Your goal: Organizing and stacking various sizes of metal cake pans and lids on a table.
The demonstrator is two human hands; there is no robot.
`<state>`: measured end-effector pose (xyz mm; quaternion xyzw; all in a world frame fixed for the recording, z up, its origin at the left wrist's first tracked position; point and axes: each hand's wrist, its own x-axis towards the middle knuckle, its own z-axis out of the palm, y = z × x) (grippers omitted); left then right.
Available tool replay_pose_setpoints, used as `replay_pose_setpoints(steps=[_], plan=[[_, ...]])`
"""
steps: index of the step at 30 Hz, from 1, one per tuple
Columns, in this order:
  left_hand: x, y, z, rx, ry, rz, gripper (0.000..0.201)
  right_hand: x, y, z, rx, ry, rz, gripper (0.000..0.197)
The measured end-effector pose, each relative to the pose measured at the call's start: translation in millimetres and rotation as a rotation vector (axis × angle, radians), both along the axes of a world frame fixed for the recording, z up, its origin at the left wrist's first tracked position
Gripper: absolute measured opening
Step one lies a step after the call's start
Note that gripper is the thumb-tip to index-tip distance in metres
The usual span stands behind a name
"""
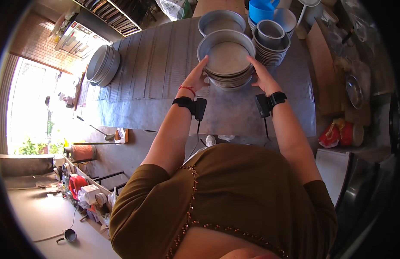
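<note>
A stack of round metal cake pans (pixel 228 56) stands on the metal-topped table (pixel 165 114) in front of me. My left hand (pixel 196 77) presses against the stack's left side, thumb up near the top rim. On the opposite side my right hand (pixel 264 77) holds the stack the same way, its thumb at the rim. The fingers of both hands curve partly out of sight under the lower pans. Just behind sits another round pan (pixel 221 21). Right of it rises a stack of smaller pans (pixel 271 47), close to my right hand.
Blue plastic containers (pixel 261 11) stand at the back right. Several nested pans (pixel 103 64) rest at the table's left end. A tall rack (pixel 113 17) is beyond it. On the right are a cardboard sheet (pixel 323 64) and a red bag (pixel 338 133). A dustpan (pixel 109 137) lies below the table.
</note>
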<state>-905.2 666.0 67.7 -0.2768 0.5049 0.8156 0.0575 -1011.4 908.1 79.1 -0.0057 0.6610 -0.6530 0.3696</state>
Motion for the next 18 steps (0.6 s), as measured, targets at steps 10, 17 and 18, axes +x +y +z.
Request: replay_pose_setpoints(steps=[10, 17, 18], plan=[[9.5, -4.7, -39.4, 0.228, -0.040, -0.060, 0.099, -14.4, -14.4, -11.9, 0.091, -0.089, -0.050, 0.082], [10.3, -8.9, -33.3, 0.172, 0.029, -0.063, 0.097, -19.9, -14.6, -18.7, 0.174, 0.019, -0.092, 0.052], [10.1, -8.3, -31.5, 0.170, 0.019, -0.059, 0.096, -20.1, -13.6, -19.9, 0.187, 0.050, -0.079, 0.042]])
